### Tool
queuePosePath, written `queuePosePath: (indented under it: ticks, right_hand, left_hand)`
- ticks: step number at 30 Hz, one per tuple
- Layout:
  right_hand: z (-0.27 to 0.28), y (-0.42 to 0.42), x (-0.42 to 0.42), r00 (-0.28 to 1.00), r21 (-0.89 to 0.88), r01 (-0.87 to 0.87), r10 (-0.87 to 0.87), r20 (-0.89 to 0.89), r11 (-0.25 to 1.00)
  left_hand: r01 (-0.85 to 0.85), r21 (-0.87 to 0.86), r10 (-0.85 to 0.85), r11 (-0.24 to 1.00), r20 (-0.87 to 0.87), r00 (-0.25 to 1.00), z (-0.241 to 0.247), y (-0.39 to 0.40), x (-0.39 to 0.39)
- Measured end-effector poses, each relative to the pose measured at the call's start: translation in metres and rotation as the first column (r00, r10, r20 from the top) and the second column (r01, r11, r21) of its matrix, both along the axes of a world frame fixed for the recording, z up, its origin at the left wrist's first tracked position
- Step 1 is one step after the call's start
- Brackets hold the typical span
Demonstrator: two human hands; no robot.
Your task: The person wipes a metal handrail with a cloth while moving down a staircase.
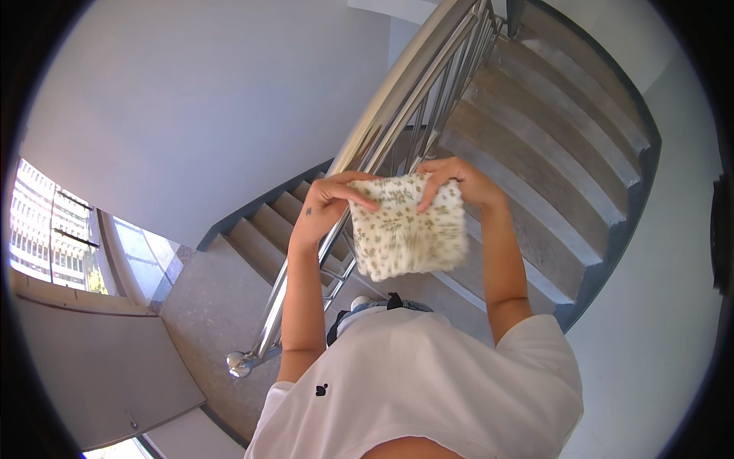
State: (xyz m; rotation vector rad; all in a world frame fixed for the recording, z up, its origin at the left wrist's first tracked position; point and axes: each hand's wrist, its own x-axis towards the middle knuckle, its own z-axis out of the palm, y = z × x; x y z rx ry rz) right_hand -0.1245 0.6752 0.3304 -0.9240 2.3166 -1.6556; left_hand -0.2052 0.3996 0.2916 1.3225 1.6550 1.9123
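Observation:
A folded white cloth (401, 241) with a small green-brown floral print hangs in front of me, its lower part blurred. My left hand (330, 203) pinches its upper left corner, the thumb lying over the front face. At the upper right, my right hand (453, 181) grips the top edge, with fingers bent over the front. The cloth hides part of the stairs and railing behind it. How many layers it has cannot be made out.
A polished metal stair railing (395, 97) slants behind the cloth, ending in a round metal knob (238, 364). Concrete stairs (545, 143) rise on the right; other steps (269, 229) lie left of the railing. At the left stand a window (51, 229) and a grey panel (103, 367).

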Motion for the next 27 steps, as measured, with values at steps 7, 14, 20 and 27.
queuePosePath:
  ticks: [7, 14, 20, 27]
  right_hand:
    - [-0.016, -0.028, -0.022, 0.919, -0.237, 0.383, -0.344, 0.192, 0.893]
    - [-0.035, -0.011, -0.095, 0.735, -0.207, 0.637, -0.665, -0.127, 0.743]
    - [-0.018, -0.046, -0.106, 0.082, -0.347, 0.812, -0.682, -0.727, 0.468]
    - [-0.039, -0.092, -0.086, 0.423, 0.288, 0.568, 0.027, -0.906, 0.771]
  left_hand:
    - [-0.290, 0.024, 0.257, 0.957, 0.396, 0.881, -0.033, 0.003, -0.019]
    - [-0.425, 0.168, 0.319, 0.889, 0.438, 0.840, -0.027, 0.020, -0.035]
    - [-0.375, 0.209, 0.205, 0.903, 0.558, 0.804, -0.044, 0.025, -0.050]
    - [-0.289, -0.021, 0.279, 0.957, 0.336, 0.900, -0.042, 0.015, -0.084]
